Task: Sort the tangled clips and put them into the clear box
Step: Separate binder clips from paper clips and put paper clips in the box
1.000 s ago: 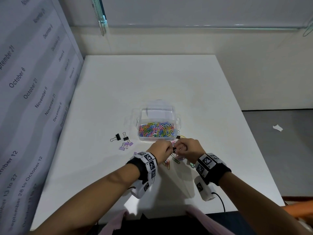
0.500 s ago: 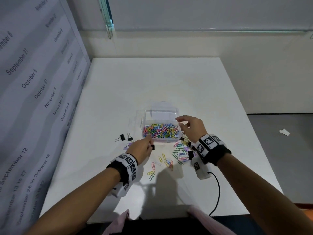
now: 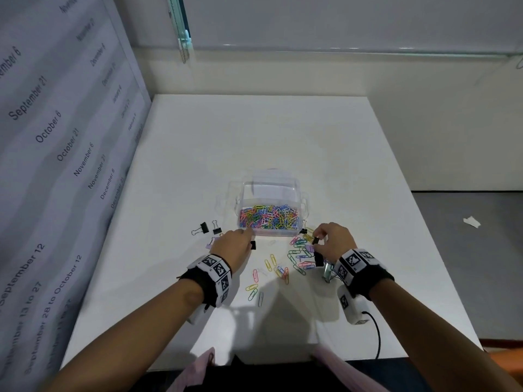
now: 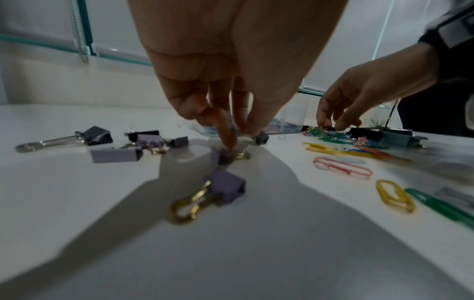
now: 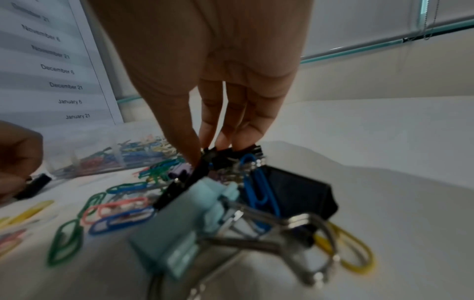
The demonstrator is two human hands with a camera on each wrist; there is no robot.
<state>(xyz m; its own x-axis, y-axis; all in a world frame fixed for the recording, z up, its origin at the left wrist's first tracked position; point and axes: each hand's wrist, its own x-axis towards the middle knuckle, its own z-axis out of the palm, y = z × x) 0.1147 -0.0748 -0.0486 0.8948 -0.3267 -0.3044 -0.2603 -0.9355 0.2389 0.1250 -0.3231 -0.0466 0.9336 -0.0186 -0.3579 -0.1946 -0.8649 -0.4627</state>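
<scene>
The clear box (image 3: 300, 193) stands mid-table, its bottom covered with coloured paper clips (image 3: 268, 217). In front of it on the right lies a tangle of paper clips and binder clips (image 3: 300, 254). My right hand (image 3: 317, 239) reaches down into the tangle and pinches a small black binder clip (image 5: 231, 156), with a blue paper clip (image 5: 259, 188) hooked to it. My left hand (image 3: 249, 240) is low at the box's front left corner. Its thumb and finger hold a small black binder clip (image 3: 252, 245), and one fingertip touches a small purple binder clip (image 4: 227, 157) on the table.
Left of the box lie sorted binder clips: two black (image 3: 202, 228) and some purple (image 4: 115, 155). Loose paper clips (image 3: 254, 290) are scattered in front. A teal binder clip (image 5: 179, 223) and a large black one (image 5: 300, 196) lie under my right wrist. A calendar panel (image 3: 56, 165) borders the table's left.
The hands were together over the tangle, then parted. The left one carried a black binder clip left and down; the right one went over the box, then came back to the tangle.
</scene>
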